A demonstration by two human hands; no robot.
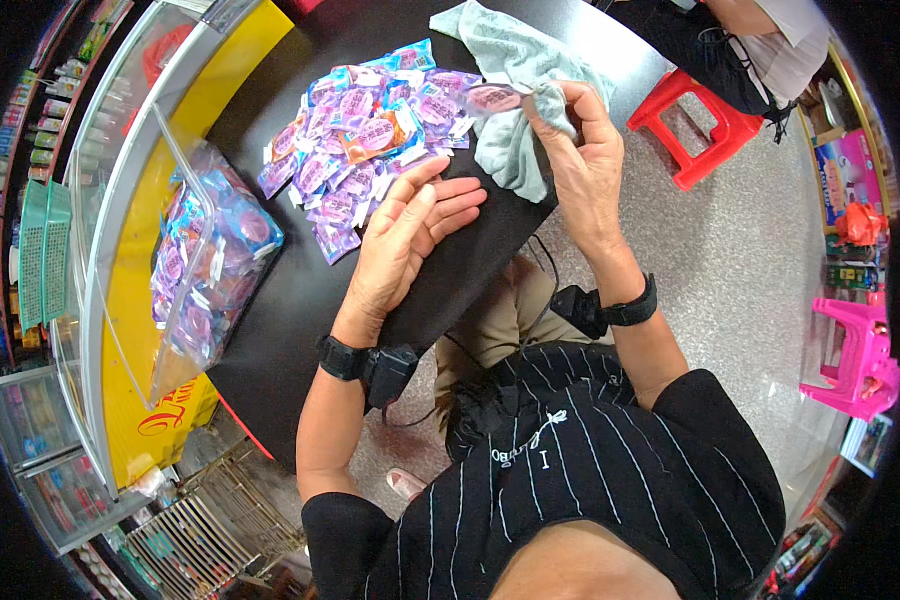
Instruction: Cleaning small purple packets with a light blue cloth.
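A heap of small purple, blue and orange sachets (pixel 355 140) lies on the black table (pixel 450 285). My left hand (pixel 410 225) rests at the heap's near edge, palm partly turned up, its fingers stretched out and holding nothing. Farther right, my right hand (pixel 585 150) pinches a bunched part of a pale green cloth (pixel 510 150) between thumb and fingers. One purple sachet (pixel 495 97) juts leftward from that pinch, over the cloth. The fingertips hide exactly how the sachet is gripped. The rest of the cloth spreads over the table behind and below the hand.
At left stands a clear bin (pixel 210 260) full of similar sachets, beside a yellow-edged glass counter (pixel 130 300). A red stool (pixel 695 125) is beyond the table's right side, near another seated person (pixel 775 40). A pink stool (pixel 855 355) stands far right.
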